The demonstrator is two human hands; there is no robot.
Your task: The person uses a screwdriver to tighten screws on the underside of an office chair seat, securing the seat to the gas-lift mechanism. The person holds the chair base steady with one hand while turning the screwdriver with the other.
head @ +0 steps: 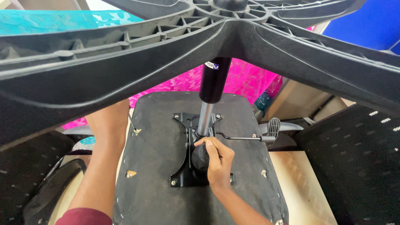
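An office chair seat (154, 150) lies upside down, its dark fabric underside facing me. A black metal mechanism plate (179, 171) is bolted at its middle. From it rises a chrome piston (205, 118) and the black gas cylinder (213, 81), which enters the black five-legged star base (125, 62) filling the top of the view. My right hand (217, 160) is closed around a black round knob (199, 157) at the foot of the piston. My left forearm (102, 158) reaches up behind a base leg, which hides the hand. A thin lever (241, 137) with a black paddle (273, 126) sticks out right.
Black mesh chair parts stand at the right (358, 158) and left (25, 166), with a black armrest (50, 187) at lower left. A light wooden surface (300, 183) lies under the seat. Pink patterned cloth (246, 79) and teal cloth (50, 21) are behind.
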